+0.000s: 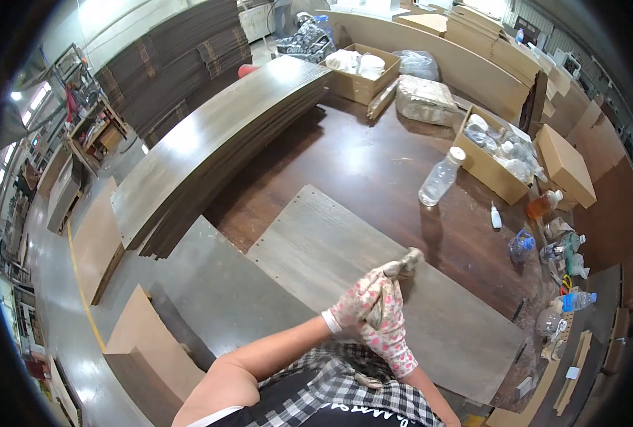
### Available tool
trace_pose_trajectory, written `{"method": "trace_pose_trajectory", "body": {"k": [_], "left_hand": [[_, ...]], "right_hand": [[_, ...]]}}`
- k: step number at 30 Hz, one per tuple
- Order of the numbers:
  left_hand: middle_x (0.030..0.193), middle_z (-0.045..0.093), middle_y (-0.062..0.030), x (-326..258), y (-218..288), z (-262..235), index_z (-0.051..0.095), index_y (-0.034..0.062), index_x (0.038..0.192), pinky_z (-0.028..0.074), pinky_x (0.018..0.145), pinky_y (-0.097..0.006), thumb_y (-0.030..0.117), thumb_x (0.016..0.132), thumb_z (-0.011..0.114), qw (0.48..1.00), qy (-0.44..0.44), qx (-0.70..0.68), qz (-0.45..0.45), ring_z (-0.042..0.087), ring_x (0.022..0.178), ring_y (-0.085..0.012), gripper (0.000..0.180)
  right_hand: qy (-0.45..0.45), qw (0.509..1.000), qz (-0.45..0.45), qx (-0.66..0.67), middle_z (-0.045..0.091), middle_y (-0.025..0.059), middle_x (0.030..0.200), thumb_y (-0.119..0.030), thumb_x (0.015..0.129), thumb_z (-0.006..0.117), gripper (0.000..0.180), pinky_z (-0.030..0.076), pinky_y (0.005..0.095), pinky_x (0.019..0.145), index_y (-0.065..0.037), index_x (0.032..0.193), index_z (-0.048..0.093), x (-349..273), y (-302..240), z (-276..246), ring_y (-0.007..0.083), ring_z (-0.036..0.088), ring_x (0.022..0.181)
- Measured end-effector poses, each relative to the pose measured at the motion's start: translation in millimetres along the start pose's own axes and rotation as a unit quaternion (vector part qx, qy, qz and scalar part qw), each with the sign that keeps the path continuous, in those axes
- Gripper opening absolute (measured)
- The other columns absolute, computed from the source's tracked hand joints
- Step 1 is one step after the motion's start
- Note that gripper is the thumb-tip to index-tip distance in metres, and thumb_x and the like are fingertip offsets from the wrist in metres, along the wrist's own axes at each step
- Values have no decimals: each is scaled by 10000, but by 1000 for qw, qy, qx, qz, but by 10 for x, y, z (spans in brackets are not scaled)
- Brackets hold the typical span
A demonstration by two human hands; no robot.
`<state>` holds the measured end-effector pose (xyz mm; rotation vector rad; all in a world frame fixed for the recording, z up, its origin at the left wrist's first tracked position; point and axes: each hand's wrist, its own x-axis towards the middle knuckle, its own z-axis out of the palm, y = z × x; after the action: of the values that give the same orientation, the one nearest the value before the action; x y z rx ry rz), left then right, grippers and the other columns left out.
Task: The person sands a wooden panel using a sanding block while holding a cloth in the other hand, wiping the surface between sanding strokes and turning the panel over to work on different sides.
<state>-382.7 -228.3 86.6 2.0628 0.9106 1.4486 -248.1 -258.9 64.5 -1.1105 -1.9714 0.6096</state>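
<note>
My left hand [356,302] and my right hand [388,331] are pressed together in front of me, both in white gloves with a pink pattern and soiled fingers. Their fingers are closed. A crumpled greyish bit [407,262] juts out at the top of the left hand; whether it is cloth or a stained glove finger I cannot tell. Below them, a grey wood-grain board [316,235] with small holes along its end lies flat across the near side of the brown table [359,156]. The hands appear just above this board.
A stack of long grey boards [210,128] fills the table's left side. Beyond stand an open cardboard box [363,85] and a wrapped block [425,98]. To the right are a clear bottle [441,178], a small white bottle [496,215], another filled box [491,164] and several bottles along the edge.
</note>
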Motion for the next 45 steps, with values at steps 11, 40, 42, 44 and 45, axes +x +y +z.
{"method": "trace_pose_trajectory", "body": {"k": [11,40,42,44,45], "left_hand": [[1116,584,-165,-421,-1259,-2022,587,21,1118,430,929,-379,74,838,546,906,147,275,-284,558,1045,-302,288],[1472,234,-200,3,-158,-429,277,48,1418,238,1098,-427,436,767,696,972,-108,-112,-177,234,1363,-347,866],[1484,179,-228,42,100,-45,220,22,1432,182,1120,-416,364,753,730,954,-151,-204,-157,167,1386,-350,916],[1462,246,-221,15,165,229,263,16,1414,211,1113,-410,173,733,723,976,-157,-130,-80,225,1366,-349,837],[1425,327,-210,-4,94,282,316,11,1386,269,1090,-408,30,695,669,971,-159,-143,-108,322,1320,-342,777]], "right_hand": [[18,944,90,-318,550,128,1210,17,671,516,521,393,437,961,-95,1175,587,-578,220,-421,325,492,1120],[180,868,307,346,549,111,1193,-87,906,474,335,469,351,944,0,1229,488,-400,-96,-1069,213,562,1077],[85,900,336,265,543,136,1200,-139,912,505,356,482,330,913,-6,1241,481,-33,-433,-906,193,564,1074],[-39,889,369,270,528,167,1227,-237,885,585,471,410,348,979,19,1261,459,-98,-271,-766,260,513,1152],[-28,912,326,247,513,182,1253,-300,889,570,505,376,377,1011,28,1259,465,-38,-335,-814,297,481,1192]]}}
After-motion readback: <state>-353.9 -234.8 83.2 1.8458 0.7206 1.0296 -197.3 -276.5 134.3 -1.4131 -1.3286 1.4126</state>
